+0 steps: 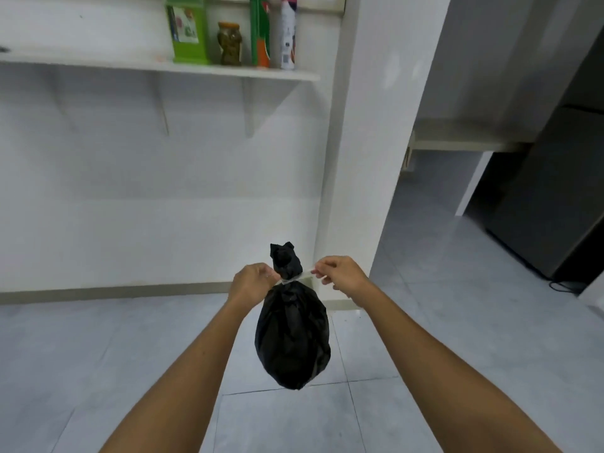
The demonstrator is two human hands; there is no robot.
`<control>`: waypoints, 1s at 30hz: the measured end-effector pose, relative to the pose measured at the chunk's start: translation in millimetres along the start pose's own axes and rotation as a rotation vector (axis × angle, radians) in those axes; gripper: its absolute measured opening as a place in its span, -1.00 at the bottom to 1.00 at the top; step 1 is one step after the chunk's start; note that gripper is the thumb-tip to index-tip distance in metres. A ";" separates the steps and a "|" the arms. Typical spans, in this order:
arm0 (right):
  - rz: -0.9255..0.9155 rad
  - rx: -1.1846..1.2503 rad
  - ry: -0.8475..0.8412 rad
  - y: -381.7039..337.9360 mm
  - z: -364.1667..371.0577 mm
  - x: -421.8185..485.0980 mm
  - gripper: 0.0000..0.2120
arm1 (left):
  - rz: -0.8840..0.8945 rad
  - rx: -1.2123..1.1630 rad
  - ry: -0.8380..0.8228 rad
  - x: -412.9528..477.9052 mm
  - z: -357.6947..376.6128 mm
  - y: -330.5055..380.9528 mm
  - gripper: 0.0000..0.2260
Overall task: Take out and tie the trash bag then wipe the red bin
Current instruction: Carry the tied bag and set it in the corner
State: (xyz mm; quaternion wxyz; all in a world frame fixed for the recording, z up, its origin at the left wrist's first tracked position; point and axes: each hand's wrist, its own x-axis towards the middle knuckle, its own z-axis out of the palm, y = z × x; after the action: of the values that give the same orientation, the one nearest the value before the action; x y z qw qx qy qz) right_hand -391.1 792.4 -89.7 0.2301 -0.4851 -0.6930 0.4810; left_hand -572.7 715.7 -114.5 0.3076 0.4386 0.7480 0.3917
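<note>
Left hand (253,282) and right hand (340,274) each pinch one end of a pale tie (305,276). The bag (292,338) hangs between them, neck cinched.

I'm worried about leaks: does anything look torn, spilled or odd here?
Nothing stands out. The bag hangs whole, a clear tie round its neck pinched by the left hand and right hand; no spill on the floor.
</note>
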 end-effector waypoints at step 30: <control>0.571 0.663 0.415 435.4 146.4 718.0 -0.75 | -0.124 0.028 -0.372 714.2 330.4 -319.7 -0.78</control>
State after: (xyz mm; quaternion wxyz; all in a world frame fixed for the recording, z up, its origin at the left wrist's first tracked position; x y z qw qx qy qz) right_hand -613.7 1398.1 -646.5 0.3645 -0.6423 -0.2808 0.6130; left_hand -744.1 1362.3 -637.9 0.4582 0.4607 0.7091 0.2738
